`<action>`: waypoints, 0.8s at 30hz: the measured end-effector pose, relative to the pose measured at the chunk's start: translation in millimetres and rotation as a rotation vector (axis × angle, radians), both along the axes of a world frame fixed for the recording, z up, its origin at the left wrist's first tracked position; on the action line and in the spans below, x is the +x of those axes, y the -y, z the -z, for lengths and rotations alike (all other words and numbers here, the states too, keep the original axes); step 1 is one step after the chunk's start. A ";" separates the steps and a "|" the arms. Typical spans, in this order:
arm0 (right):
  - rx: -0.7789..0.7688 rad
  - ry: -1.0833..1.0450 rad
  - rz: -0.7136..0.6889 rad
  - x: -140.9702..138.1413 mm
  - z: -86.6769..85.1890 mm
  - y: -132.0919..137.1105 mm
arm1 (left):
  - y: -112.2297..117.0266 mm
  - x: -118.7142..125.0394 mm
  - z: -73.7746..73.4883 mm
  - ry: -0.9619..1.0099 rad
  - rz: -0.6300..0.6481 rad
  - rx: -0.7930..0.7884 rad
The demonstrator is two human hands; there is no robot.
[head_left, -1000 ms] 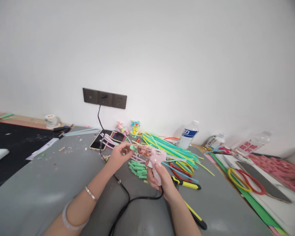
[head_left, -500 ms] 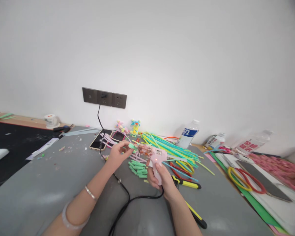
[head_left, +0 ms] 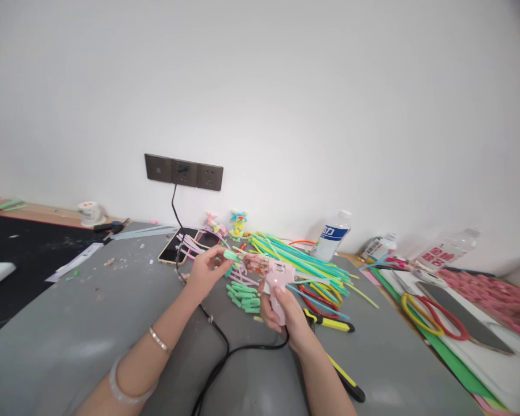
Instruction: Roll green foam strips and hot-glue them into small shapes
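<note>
My right hand (head_left: 286, 315) is wrapped round the handle of a pink glue gun (head_left: 274, 277), whose nozzle points left. Its black cord (head_left: 225, 355) loops across the grey table (head_left: 69, 335) up to the wall socket (head_left: 184, 172). My left hand (head_left: 205, 271) pinches a short green straw piece (head_left: 231, 255) held right at the gun's tip. Just below lies a small heap of cut green straw pieces (head_left: 244, 296).
A spread of long green, yellow and blue straws (head_left: 303, 266) lies behind the gun. Phones (head_left: 175, 247) rest near the socket, a water bottle (head_left: 331, 237) stands at the wall, yellow-black cutters (head_left: 329, 325) lie beside my right hand, and red-yellow scissors (head_left: 433, 316) lie at right.
My left hand has lifted the green straw piece slightly up and left against the glue gun's tip. The right hand stays almost still.
</note>
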State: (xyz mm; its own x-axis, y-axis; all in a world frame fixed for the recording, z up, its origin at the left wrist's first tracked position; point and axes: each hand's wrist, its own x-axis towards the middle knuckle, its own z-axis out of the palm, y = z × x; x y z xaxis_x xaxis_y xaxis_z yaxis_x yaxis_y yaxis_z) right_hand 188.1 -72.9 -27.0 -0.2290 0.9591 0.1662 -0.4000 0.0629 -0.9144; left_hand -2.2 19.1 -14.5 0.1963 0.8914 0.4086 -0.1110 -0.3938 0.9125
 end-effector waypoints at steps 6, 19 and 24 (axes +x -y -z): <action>-0.004 0.006 0.000 0.3 -0.8 0.3 | 0.4 -0.4 -1.4 0.042 0.000 -0.029; 0.021 -0.021 -0.014 1.5 -0.2 0.3 | -1.2 -1.2 1.9 0.013 -0.014 0.033; 0.046 -0.018 -0.044 -0.2 -1.1 1.9 | -0.1 0.9 2.8 -0.133 -0.025 0.114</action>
